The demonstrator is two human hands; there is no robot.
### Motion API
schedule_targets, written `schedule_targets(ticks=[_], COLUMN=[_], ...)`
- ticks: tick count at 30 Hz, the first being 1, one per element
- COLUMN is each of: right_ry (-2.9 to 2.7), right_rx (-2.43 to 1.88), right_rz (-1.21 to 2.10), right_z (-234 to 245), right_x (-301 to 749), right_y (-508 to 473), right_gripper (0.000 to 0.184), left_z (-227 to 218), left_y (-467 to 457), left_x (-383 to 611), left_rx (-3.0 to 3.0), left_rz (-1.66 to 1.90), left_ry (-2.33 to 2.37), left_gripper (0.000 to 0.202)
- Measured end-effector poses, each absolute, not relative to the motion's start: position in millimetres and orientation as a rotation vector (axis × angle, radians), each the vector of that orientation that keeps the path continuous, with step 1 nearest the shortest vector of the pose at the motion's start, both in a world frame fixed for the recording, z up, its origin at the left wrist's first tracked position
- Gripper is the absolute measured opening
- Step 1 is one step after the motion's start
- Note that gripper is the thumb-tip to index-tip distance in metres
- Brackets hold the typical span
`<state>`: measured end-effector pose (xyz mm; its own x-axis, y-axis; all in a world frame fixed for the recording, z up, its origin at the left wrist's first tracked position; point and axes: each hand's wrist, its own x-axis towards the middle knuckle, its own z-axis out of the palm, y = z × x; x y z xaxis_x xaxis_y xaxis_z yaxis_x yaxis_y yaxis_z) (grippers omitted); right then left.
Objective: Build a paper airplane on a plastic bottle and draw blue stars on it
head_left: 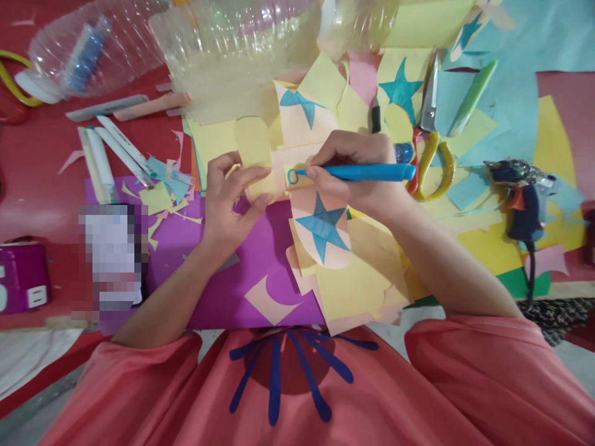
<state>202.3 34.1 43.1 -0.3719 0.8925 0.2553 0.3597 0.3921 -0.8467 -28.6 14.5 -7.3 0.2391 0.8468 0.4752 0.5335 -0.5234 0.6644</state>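
My right hand (356, 170) is closed around a blue marker (360, 172), its tip pointing left onto a small pale paper piece (297, 178) where a blue loop is drawn. My left hand (230, 198) pinches a rounded yellow paper cut-out (255, 148) between thumb and fingers, holding it next to the marker tip. Under both hands lie a purple sheet (260, 254) and peach paper bearing a blue star (323, 226).
Yellow-handled scissors (430, 142) and a dark glue gun (523, 198) lie to the right among coloured paper scraps. White markers (109, 155) rest at the left. Clear plastic bottles (93, 49) and a cut bottle (237, 43) sit at the back. A purple box (21, 275) is far left.
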Motion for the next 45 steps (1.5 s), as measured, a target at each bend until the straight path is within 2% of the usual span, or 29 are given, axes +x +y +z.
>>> schedule_targets(ticks=[13, 24, 28, 35, 41, 45], right_ry=[-1.984, -1.978, -1.976, -1.963, -1.949, -1.947], right_rx=[-1.027, -1.007, -1.016, -1.001, -1.034, -1.050], right_rz=[0.835, 1.044, 1.072, 0.969, 0.892, 0.898], right_z=[42.5, 47.5, 49.9, 44.2, 43.5, 42.3], right_x=[201.7, 203.9, 203.9, 204.9, 203.1, 203.4], right_y=[34.5, 34.8, 33.7, 35.0, 34.9, 34.7], right_gripper=[0.019, 0.020, 0.016, 0.016, 0.019, 0.019], left_z=[-10.2, -8.5, -8.8, -5.2, -8.7, -9.8], left_y=[14.9, 14.5, 15.2, 14.5, 15.4, 14.9], left_x=[-28.5, -29.7, -28.6, -27.2, -27.5, -28.6], left_rx=[2.143, 2.151, 2.216, 2.209, 2.180, 2.155], left_rz=[1.195, 1.142, 1.247, 1.266, 1.303, 1.201], left_ry=[1.303, 1.303, 1.270, 1.206, 1.173, 1.253], left_gripper=[0.038, 0.036, 0.035, 0.027, 0.031, 0.034])
